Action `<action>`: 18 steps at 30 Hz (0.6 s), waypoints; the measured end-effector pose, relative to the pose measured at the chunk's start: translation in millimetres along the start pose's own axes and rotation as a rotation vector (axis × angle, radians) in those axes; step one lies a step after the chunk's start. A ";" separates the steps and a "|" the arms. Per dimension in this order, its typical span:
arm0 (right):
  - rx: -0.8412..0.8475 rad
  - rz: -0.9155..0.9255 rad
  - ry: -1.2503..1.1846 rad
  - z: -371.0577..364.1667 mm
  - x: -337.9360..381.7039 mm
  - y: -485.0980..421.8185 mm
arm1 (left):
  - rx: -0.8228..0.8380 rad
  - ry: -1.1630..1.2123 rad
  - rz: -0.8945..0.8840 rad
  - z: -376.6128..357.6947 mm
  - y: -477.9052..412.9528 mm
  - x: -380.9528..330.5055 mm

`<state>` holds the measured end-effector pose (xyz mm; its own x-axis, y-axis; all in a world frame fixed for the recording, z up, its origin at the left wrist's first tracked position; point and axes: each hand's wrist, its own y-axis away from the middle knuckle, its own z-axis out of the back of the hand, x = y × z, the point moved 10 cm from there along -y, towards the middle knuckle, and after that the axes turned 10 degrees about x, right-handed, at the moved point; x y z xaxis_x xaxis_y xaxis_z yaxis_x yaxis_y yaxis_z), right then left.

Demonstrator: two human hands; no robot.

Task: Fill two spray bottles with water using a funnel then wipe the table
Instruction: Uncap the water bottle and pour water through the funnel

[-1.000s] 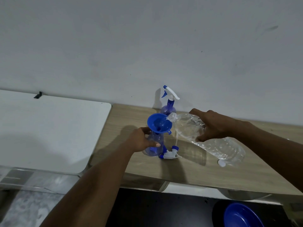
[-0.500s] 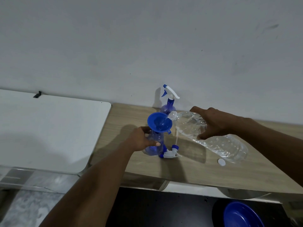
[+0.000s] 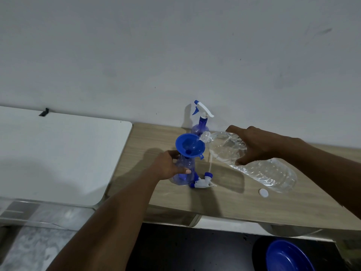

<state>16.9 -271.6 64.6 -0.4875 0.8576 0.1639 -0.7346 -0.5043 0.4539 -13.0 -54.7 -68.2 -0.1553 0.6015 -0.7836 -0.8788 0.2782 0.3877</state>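
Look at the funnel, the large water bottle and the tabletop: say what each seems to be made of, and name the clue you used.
Funnel: opaque blue plastic, smooth with a slight sheen and a moulded side tab.
Large water bottle: thin clear plastic; it is see-through, with ribbed, crinkled walls.
Tabletop: pale wood grain with a matte finish, probably laminate rather than solid wood, though the view cannot settle that.

1 view only, head cam on me, wide-angle. Looks forward and down over my forearms at the wooden table [image 3: 224, 202], facing the wall [image 3: 175, 45] behind it. My hands sit mid-frame, close in. Bottom edge catches the floor below the table's front edge. No 2nd view to overlap.
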 end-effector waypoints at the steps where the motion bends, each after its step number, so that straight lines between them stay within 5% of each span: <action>1: -0.001 0.005 0.000 0.2 0.3 -0.1 | 0.001 0.008 -0.001 0.0 -0.1 -0.1; 11: -0.019 0.006 -0.019 -3.1 -2.3 -0.7 | 0.003 0.007 -0.005 -0.4 1.9 -2.3; 18: -0.206 0.040 -0.262 -16.1 -15.5 6.3 | -0.010 0.033 -0.026 -0.9 1.9 -4.0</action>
<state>12.2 -289.8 50.9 -0.3996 0.8202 0.4094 -0.8103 -0.5249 0.2606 -14.4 -57.3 -64.8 -0.1471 0.5693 -0.8089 -0.8871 0.2858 0.3625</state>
